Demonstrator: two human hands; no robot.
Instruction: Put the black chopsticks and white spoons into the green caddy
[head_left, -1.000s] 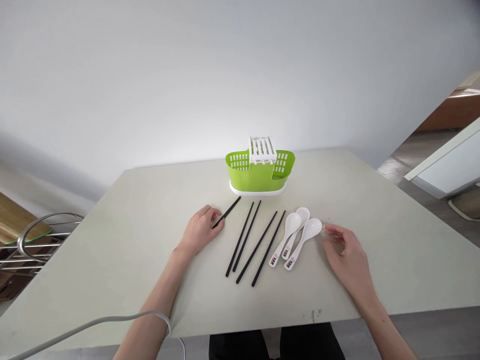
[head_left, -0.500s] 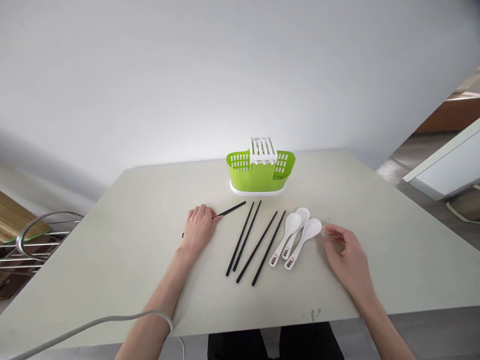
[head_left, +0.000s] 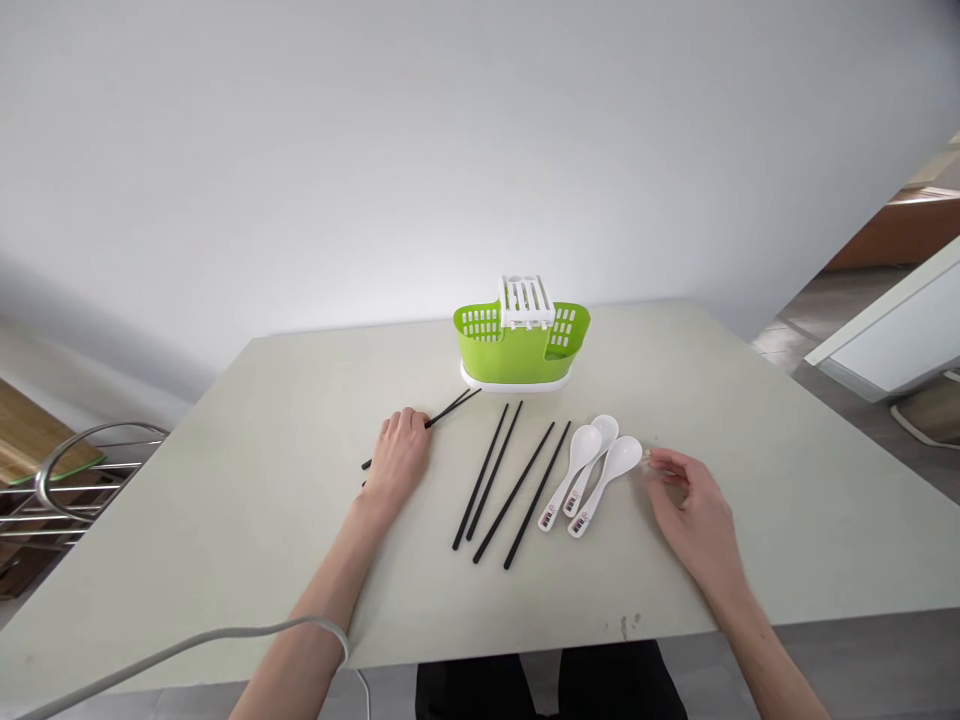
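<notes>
Left forearm: lies across the table (head_left: 285, 400), a grey cable (head_left: 217, 636) looping over it.
Right hand (head_left: 694, 510): low on its side, thumb apart from loosely bent fingers, which hold nothing.
Left hand (head_left: 401, 453): palm down, knuckles raised.
Loose chopsticks (head_left: 514, 493): four, black, lying between my hands.
Spoons (head_left: 585, 446): three, white, overlapping, the rightmost just beside my right fingertips.
Chopstick pair (head_left: 435, 421): runs beneath my curled left fingers; fingertips hidden, I cannot tell whether they grip.
Half a second ago: one stick showed past my left hand; now two tips fan slightly.
Green basket (head_left: 521, 352): upright, near those tips, topped by a white rack (head_left: 526, 300).
</notes>
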